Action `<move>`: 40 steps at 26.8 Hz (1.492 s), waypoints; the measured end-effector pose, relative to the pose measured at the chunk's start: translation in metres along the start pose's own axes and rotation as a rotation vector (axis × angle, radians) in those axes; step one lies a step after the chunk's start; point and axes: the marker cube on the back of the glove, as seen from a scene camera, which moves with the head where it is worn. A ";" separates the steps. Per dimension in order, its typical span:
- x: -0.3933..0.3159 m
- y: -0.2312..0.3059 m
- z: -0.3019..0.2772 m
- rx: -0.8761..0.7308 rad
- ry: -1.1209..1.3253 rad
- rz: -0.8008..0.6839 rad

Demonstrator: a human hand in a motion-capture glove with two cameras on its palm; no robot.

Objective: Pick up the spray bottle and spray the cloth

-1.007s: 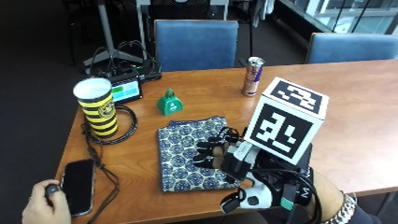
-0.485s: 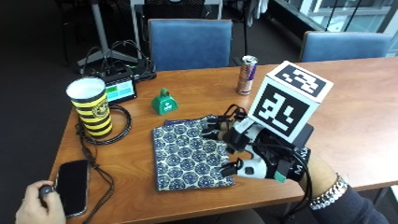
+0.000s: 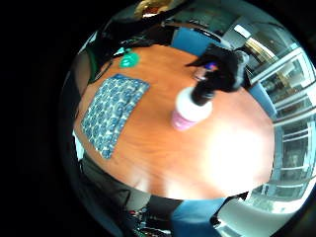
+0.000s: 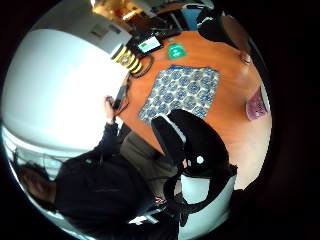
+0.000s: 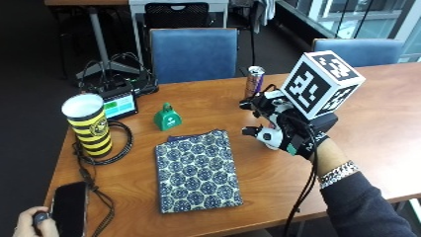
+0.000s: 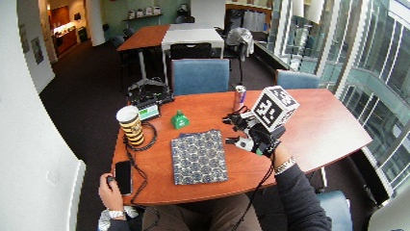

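The gloved right hand (image 5: 289, 133) has left the right edge of the cloth (image 5: 196, 170), which it overlapped a second ago. It now hangs above bare worktop (image 5: 368, 113) at about two o'clock from the cloth and clear of it.

The grip is open. The thumb juts out free in the thumb-side palm view, the fingers reach loosely towards the drink can (image 5: 254, 81) at eleven o'clock of the hand, and nothing is in it. That posture suits a hand lining up on a target rather than carrying one.

The spray bottle (image 3: 190, 111) stands upright on the worktop in front of the palm, pink-bodied with its black trigger head uppermost. It is near the hand but apart from it, and in the outside view the hand largely hides it. Standing upright, it leaves the neck open to a wrap of the fingers.

The cloth lies flat and spread out at the near edge of the worktop, so it offers a broad target for spraying once the bottle is lifted. A green bell (image 5: 166, 117) sits at twelve o'clock of the cloth, out of the way.
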 end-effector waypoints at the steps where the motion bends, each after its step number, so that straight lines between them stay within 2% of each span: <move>1: 0.006 -0.002 -0.001 0.030 0.016 0.034; 9: 0.057 -0.009 -0.015 0.351 -0.001 0.346; 14: 0.060 -0.006 -0.007 0.394 -0.086 0.447; 23: 0.054 -0.010 0.022 0.515 -0.304 0.482; 31: 0.060 -0.007 0.057 0.517 -0.590 0.530; 40: 0.059 -0.011 0.085 0.584 -0.774 0.464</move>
